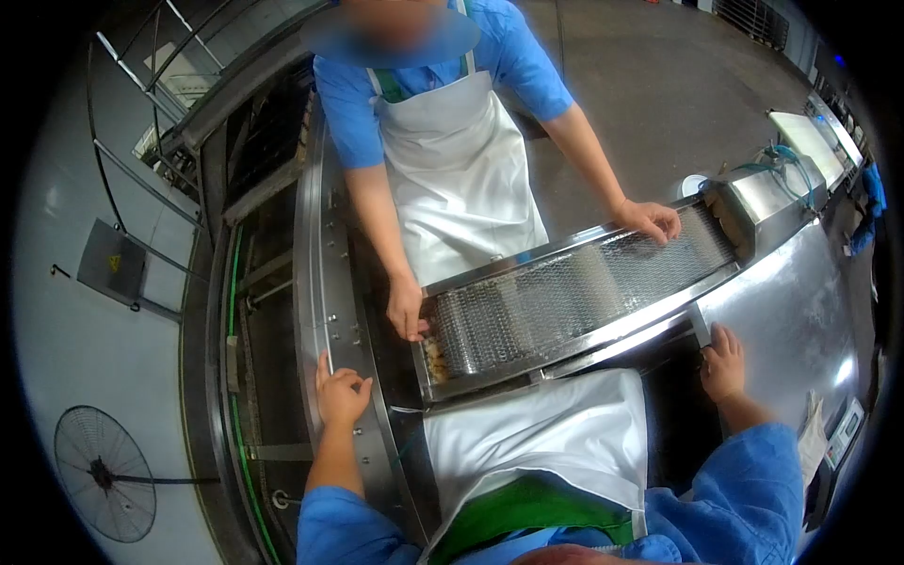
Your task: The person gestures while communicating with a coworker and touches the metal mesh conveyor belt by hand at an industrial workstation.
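Observation:
My left hand [344,394] rests at the metal rail [315,282] on the left, index finger stretched along it and the others loosely curled, holding nothing. My right hand [722,365] lies at the near edge of the shiny steel table [786,306], fingers on its corner, with nothing in it. Between and beyond my hands runs a mesh conveyor [556,301] with a steel frame. Small yellowish-brown pieces [434,358] lie at its left end. A co-worker's hand [406,308] reaches to that end, and the co-worker's other hand [650,220] is over the mesh.
The co-worker in a white apron [452,160] stands across the conveyor. A steel housing [767,202] with blue-green tubes sits at its right end. At the lower left is a fan [104,474]; a scale-like device [845,433] is at the right. Dark machinery with a green strip [234,282] runs left.

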Action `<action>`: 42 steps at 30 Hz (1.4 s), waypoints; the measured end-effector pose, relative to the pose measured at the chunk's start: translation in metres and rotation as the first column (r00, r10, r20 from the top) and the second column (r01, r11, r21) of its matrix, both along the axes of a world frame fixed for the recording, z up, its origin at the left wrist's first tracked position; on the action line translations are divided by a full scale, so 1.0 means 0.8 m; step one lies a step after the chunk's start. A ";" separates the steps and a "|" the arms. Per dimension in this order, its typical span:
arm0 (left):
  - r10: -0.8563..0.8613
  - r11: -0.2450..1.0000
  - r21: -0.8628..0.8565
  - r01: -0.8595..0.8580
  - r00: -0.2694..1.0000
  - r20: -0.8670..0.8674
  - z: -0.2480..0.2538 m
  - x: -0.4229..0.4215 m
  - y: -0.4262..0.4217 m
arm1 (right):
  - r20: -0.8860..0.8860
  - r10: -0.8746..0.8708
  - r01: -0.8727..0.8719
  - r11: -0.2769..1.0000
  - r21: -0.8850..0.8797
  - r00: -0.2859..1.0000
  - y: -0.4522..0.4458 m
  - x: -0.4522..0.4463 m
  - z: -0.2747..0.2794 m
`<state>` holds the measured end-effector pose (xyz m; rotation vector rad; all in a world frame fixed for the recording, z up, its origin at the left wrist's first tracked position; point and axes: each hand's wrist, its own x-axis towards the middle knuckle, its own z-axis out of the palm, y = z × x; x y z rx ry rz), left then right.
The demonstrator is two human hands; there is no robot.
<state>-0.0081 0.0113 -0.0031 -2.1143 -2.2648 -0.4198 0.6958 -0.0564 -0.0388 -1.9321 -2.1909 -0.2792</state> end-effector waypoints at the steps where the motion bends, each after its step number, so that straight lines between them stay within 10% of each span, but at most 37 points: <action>1: 0.000 1.000 0.000 0.000 1.000 0.001 -0.001 -0.001 0.000 | -0.008 -0.005 0.005 1.000 -0.004 1.000 0.000 -0.001 0.002; 42: -0.041 0.998 0.041 0.040 0.999 0.017 -0.004 -0.005 0.000 | 0.007 0.021 -0.021 1.000 0.023 1.000 0.002 -0.001 0.000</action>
